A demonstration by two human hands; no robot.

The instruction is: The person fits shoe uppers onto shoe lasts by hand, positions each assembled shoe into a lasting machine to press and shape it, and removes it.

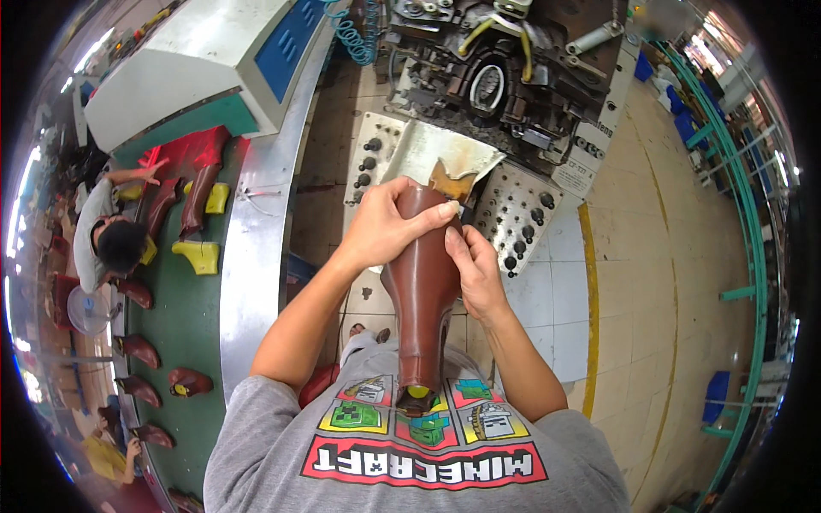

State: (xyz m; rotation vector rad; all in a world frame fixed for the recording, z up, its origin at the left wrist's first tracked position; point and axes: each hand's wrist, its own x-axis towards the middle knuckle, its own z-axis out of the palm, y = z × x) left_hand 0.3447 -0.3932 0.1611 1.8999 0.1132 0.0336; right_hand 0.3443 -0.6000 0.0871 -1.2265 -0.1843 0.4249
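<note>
I have both arms raised in front of the body, elbows bent, hands meeting near the middle of the frame. My left forearm (304, 316) slants up and rightward from the lower left; its wrist looks nearly straight. The left hand (382, 224) shows its back, fingers curled out of sight and thumb (432, 220) stretched toward the right. My right forearm (523, 363) rises leftward from the lower right. The right hand (479, 272) sits slightly lower, thumb (460, 250) pointing up and left, fingers bent behind it. Both grips look closed.
</note>
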